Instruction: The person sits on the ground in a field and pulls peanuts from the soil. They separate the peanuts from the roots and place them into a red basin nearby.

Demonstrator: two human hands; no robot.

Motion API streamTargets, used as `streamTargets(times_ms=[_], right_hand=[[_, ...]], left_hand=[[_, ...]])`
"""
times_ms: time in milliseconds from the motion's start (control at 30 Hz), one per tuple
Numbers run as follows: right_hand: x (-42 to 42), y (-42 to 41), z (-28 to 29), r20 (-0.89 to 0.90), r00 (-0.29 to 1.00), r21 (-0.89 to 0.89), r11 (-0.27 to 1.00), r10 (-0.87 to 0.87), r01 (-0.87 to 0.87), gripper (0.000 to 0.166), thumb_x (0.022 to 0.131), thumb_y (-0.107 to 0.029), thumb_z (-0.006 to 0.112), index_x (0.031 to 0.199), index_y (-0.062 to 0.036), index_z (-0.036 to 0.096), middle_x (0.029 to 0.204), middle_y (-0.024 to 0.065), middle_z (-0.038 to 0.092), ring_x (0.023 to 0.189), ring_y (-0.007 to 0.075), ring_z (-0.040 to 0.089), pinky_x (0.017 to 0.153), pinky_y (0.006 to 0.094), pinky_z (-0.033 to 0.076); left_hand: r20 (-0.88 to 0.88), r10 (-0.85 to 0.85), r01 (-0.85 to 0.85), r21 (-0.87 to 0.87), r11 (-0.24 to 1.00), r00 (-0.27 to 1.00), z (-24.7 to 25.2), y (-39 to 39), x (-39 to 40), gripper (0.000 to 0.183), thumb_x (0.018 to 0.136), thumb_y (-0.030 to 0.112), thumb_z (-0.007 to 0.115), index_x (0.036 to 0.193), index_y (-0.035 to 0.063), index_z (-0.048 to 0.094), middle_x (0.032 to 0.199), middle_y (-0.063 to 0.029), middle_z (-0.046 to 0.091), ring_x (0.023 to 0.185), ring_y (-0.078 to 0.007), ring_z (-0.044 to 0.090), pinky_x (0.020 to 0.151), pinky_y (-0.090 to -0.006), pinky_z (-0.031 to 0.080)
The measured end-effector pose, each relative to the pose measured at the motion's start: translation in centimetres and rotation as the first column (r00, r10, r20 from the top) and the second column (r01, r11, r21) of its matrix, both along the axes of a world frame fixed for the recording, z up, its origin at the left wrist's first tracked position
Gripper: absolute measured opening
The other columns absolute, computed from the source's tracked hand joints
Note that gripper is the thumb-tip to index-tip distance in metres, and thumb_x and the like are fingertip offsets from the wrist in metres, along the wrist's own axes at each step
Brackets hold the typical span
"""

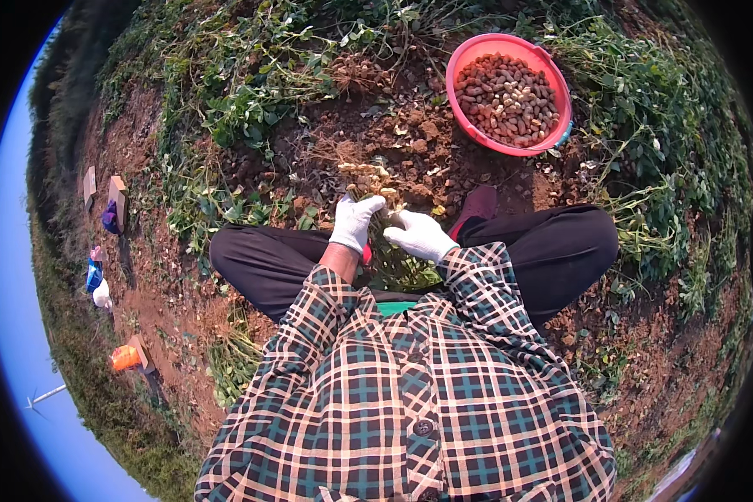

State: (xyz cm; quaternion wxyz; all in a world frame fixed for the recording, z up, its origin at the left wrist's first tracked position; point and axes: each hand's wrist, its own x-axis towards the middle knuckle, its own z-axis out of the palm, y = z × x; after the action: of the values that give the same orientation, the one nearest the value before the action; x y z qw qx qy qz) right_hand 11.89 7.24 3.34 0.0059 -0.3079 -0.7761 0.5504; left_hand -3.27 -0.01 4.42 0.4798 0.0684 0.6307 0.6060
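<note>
Both my hands wear white knit gloves and meet at a pulled peanut plant between my bent knees. My left hand (353, 221) is closed around its stems, just below the roots. Pale peanut pods (373, 179) hang in a cluster above the gloves, and the leafy part (408, 267) points down toward my lap. At the right side of the cluster is my right hand (419, 235), its fingertips against the pods; its exact grip is hidden. A pink plastic bucket (455, 116) holding many peanuts in their shells (508, 100) stands beyond my right foot.
Uprooted peanut plants (245, 94) lie along the far side, and more green vines (659, 157) spread at the right. Reddish clods of soil (414, 138) cover the ground before me. Cardboard boxes (118, 197), an orange bag (125, 357) and other bundles stand off to the left.
</note>
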Motion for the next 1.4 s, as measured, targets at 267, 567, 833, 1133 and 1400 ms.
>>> streamTargets(times_ms=[267,567,833,1133,1400], right_hand=[[0.5,3.0,-0.2,-0.239,0.796,-0.378,0.808,-0.556,0.452,0.026,0.086,-0.018,0.061,0.103,0.0005,0.062,0.086,0.0064,0.066,0.077,0.0109,0.060,0.069,0.0251,0.048],[0.0,1.2,1.9,-0.245,0.867,-0.429,0.850,-0.435,0.305,0.031,0.087,-0.022,0.063,0.106,0.0020,0.061,0.085,0.0038,0.064,0.077,0.0082,0.058,0.068,0.0246,0.048],[0.7,1.2,1.7,-0.298,0.851,-0.771,0.635,-0.433,0.053,0.020,0.090,-0.021,0.057,0.093,-0.0019,0.061,0.081,-0.0016,0.058,0.073,0.0065,0.051,0.067,0.0228,0.041],[0.3,2.1,1.0,-0.375,0.597,-0.923,0.223,-0.709,-0.314,0.024,0.088,-0.018,0.056,0.104,0.0000,0.058,0.102,0.0146,0.063,0.091,0.0230,0.064,0.077,0.0351,0.053],[0.8,3.1,2.5,-0.267,0.726,-0.906,0.421,-0.634,0.035,0.024,0.092,-0.027,0.052,0.099,-0.0053,0.059,0.078,0.0013,0.059,0.060,0.0070,0.051,0.052,0.0197,0.039]], left_hand=[[-0.135,-0.097,0.093,-0.034,0.995,0.986,-0.4,-1.1,-0.5,0.026,0.074,0.006,0.070,0.098,-0.0007,0.062,0.086,-0.0040,0.066,0.074,-0.0132,0.062,0.069,-0.0264,0.050],[-0.501,-0.346,0.407,0.012,0.914,0.793,1.9,-1.2,0.6,0.018,0.079,0.008,0.066,0.096,0.0003,0.066,0.095,-0.0064,0.067,0.086,-0.0129,0.064,0.077,-0.0261,0.050],[0.041,-0.433,0.406,0.279,0.870,0.900,-0.4,-3.1,-0.5,0.028,0.077,0.021,0.055,0.085,-0.0039,0.063,0.078,-0.0138,0.065,0.074,-0.0244,0.062,0.071,-0.0368,0.051],[0.455,-0.398,0.111,0.537,0.837,0.797,2.2,-3.1,0.6,0.056,0.069,0.019,0.060,0.118,-0.0061,0.052,0.094,-0.0171,0.063,0.074,-0.0284,0.061,0.068,-0.0449,0.051],[0.367,-0.511,0.202,0.624,0.755,0.777,2.3,-2.6,0.1,0.051,0.063,0.023,0.069,0.104,-0.0043,0.055,0.068,-0.0133,0.056,0.061,-0.0288,0.054,0.061,-0.0449,0.048]])
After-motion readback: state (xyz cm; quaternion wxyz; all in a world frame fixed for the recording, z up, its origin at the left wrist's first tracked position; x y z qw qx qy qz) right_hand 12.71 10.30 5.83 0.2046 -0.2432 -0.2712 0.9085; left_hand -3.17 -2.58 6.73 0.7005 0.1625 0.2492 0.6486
